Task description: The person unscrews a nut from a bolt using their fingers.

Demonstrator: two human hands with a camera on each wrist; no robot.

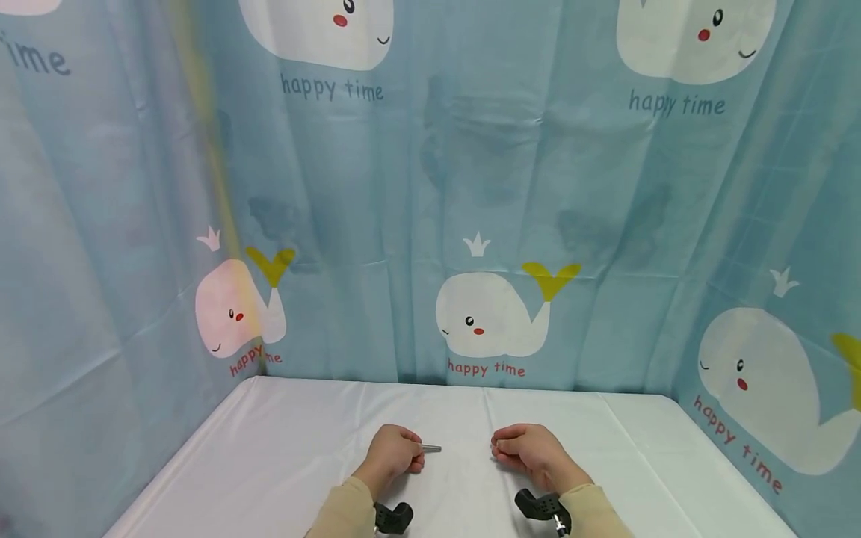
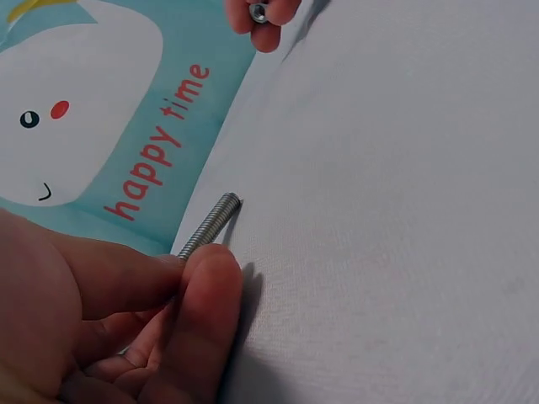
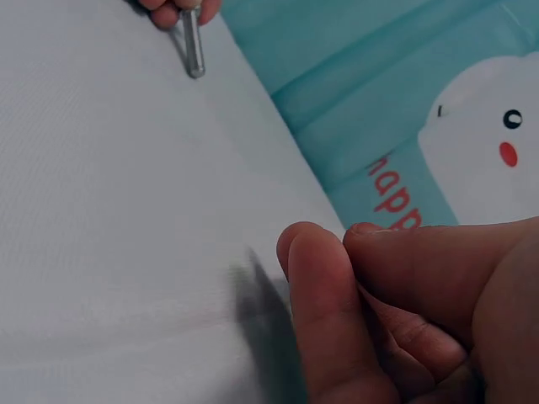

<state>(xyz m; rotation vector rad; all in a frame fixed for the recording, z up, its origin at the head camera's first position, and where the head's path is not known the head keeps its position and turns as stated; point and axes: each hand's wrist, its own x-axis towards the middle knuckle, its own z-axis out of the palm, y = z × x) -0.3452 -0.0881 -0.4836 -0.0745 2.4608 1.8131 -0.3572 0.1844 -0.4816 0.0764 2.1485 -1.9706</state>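
A silvery threaded bolt [image 2: 210, 224] sticks out from between the thumb and finger of my left hand [image 1: 392, 453], its shaft pointing toward the other hand. The rest of the bolt is hidden in the grip. Across a short gap, my right hand [image 1: 536, 453] pinches a small metal nut [image 2: 258, 13], whose hole shows between the fingertips in the left wrist view. Seen from the right wrist, thumb and fingers [image 3: 324, 282] cover the nut completely. Both hands are low over the white table, level with each other, and bolt and nut are apart.
A white cloth covers the table [image 1: 269, 448]. Behind and to both sides hangs a blue curtain [image 1: 403, 187] printed with whales and lettering. Black wrist-worn devices [image 1: 393, 517] sit below each hand, beside the beige sleeves [image 1: 344, 509].
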